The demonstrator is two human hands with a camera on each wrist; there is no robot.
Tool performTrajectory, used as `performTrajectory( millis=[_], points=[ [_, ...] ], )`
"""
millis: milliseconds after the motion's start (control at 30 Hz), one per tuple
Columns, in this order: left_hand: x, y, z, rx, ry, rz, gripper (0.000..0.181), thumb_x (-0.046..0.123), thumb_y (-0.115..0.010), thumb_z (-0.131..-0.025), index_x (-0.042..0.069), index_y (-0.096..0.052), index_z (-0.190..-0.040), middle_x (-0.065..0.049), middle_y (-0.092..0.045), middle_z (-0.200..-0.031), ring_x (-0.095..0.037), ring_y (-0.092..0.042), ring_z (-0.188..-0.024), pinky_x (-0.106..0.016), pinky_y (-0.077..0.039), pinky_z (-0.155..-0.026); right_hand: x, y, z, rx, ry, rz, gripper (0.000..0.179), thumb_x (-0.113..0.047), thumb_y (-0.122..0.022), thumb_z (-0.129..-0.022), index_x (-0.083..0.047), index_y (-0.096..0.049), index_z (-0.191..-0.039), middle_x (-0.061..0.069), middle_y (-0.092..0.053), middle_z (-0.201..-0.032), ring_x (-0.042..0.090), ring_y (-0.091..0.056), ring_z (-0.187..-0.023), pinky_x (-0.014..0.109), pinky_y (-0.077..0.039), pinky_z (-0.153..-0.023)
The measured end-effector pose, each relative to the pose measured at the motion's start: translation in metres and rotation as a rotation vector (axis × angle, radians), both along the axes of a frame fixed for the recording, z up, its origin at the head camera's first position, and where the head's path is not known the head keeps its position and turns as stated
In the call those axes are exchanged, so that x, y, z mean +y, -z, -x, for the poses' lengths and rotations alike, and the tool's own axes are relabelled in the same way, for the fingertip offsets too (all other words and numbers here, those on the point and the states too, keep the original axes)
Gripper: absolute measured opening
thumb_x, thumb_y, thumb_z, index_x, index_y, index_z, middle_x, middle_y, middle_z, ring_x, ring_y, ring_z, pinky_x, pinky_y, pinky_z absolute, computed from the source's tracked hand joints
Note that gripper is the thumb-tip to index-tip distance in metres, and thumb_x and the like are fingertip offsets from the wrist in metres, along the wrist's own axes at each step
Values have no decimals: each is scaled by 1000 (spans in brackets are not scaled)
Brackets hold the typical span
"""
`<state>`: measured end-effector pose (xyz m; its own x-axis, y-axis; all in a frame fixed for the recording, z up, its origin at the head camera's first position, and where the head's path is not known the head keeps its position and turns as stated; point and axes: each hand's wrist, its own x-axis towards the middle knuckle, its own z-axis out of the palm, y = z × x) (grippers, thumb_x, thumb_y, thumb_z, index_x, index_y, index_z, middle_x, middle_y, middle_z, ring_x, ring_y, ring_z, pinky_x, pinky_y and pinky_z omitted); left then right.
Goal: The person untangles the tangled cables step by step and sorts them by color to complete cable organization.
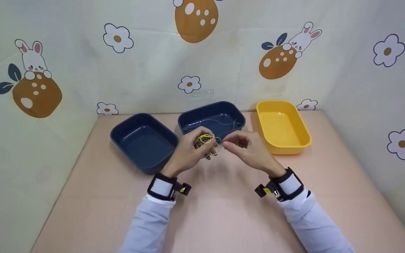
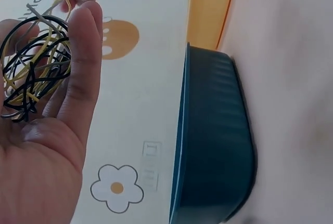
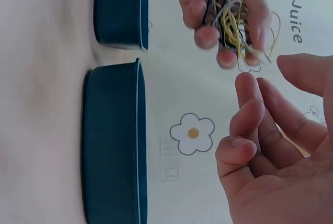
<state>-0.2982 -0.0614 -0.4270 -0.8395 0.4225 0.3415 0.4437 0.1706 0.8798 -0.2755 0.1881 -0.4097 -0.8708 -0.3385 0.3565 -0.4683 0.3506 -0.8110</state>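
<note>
My left hand (image 1: 188, 149) holds a tangled bundle of thin wires (image 2: 36, 63), black, yellow and grey, with its fingers curled round it. Loose wire ends and a loop stick out on the side towards the right hand. My right hand (image 1: 251, 149) hovers just beside the bundle, its thumb and forefinger apart near a loose end in the right wrist view. Nothing shows between those fingertips. Behind both hands stands a dark blue tray (image 1: 230, 104), in which a thin pale wire (image 1: 220, 121) lies curved.
Another dark blue tray (image 1: 142, 144) stands angled on the left. On the right is a yellow tray (image 1: 283, 123). All rest on a pale pink table (image 1: 223, 218) against walls printed with rabbits and flowers.
</note>
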Motion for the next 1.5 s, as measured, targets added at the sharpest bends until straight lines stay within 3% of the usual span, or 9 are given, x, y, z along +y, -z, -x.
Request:
performTrajectory(
  millis=[233, 433, 533, 700, 867, 1067, 1300, 1367, 1500],
  points=[
    [10, -3, -1, -9, 62, -37, 18, 20, -73, -112, 7, -69, -123, -17, -79, -111, -20, -80, -90, -26, -64, -72, -5, 6, -2, -3, -19, 101, 10, -9, -79, -106, -3, -85, -110, 18, -82, -103, 10, -72, -84, 18, -57, -75],
    [10, -3, -3, -10, 84, -60, 25, 21, -75, -111, 5, -67, -129, -12, -76, -117, -17, -80, -92, -29, -67, -75, 1, 8, -3, -83, -26, 180, 14, -12, -77, -108, 0, -83, -109, 7, -73, -88, 12, -64, -76, 21, -50, -70],
    [8, -4, -1, 8, 82, -62, 25, 20, -76, -110, 6, -68, -129, -11, -77, -115, -18, -79, -91, -29, -67, -75, 3, 6, -3, -141, -47, 242, 18, -14, -73, -111, 3, -80, -110, 1, -75, -90, 13, -67, -79, 21, -55, -75],
    [6, -5, 0, 12, 72, -61, 20, 18, -76, -109, 7, -70, -126, -13, -78, -107, -29, -79, -87, -29, -66, -73, 6, 5, -5, -229, -116, 390, 19, -11, -68, -114, 7, -72, -111, 4, -81, -101, 15, -74, -87, 24, -65, -82],
    [4, -4, -1, -4, 93, -66, 21, 17, -77, -109, 5, -72, -126, -13, -78, -103, -43, -79, -88, -28, -66, -73, 6, 5, -4, -285, -161, 464, 13, -11, -64, -116, 0, -69, -111, 5, -79, -101, 14, -73, -87, 23, -65, -82],
    [3, -2, -1, 4, 135, -58, 20, 15, -77, -109, 3, -73, -125, -15, -78, -97, -30, -77, -82, -32, -67, -72, 9, 5, -3, -315, -192, 453, 16, -11, -64, -116, 3, -71, -121, 3, -73, -95, 15, -67, -81, 22, -61, -78],
    [2, 0, -1, 14, 159, 7, 13, 15, -78, -108, 8, -77, -118, -16, -80, -97, -14, -75, -79, -26, -64, -70, 16, 2, -4, -253, -170, 206, 16, -20, -71, -113, -7, -80, -115, 1, -75, -88, 13, -64, -73, 20, -55, -68],
    [0, 1, 0, 11, 161, 8, 12, 15, -77, -108, 8, -78, -118, -15, -81, -97, -14, -75, -80, -25, -64, -70, 17, 1, -3, -267, -184, 204, 16, -20, -71, -113, -6, -79, -115, 1, -76, -89, 13, -64, -71, 20, -55, -65],
    [-4, 0, 3, 2, 139, -12, 12, 15, -76, -109, 6, -78, -117, -15, -81, -97, -16, -76, -80, -29, -65, -70, 20, 0, -1, -304, -205, 307, 15, -17, -67, -115, -3, -73, -112, 3, -79, -94, 13, -67, -71, 20, -59, -63]
  ],
)
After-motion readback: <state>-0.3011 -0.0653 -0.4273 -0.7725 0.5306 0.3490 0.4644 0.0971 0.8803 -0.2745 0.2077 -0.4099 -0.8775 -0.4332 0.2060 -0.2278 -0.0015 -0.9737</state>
